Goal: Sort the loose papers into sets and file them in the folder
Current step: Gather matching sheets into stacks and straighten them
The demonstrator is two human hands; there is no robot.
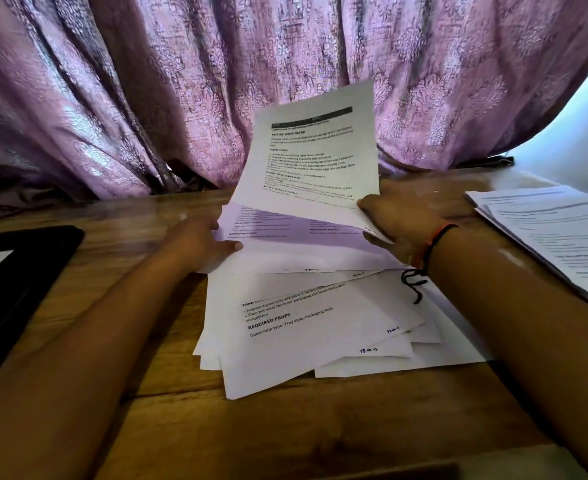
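A messy pile of loose printed papers (320, 327) lies in the middle of the wooden table. My right hand (396, 220) grips the lower right corner of a printed sheet (313, 157) and holds it tilted up off the pile, its text facing me. My left hand (199, 244) pinches the left edge of the sheets lying under the raised one. A black folder (19, 271) lies flat at the left edge of the table, with a small white label on it.
A second stack of printed papers (555, 230) lies at the right side of the table. A purple patterned curtain (216, 81) hangs close behind the table's far edge. Bare wood (285, 434) shows in front of the pile.
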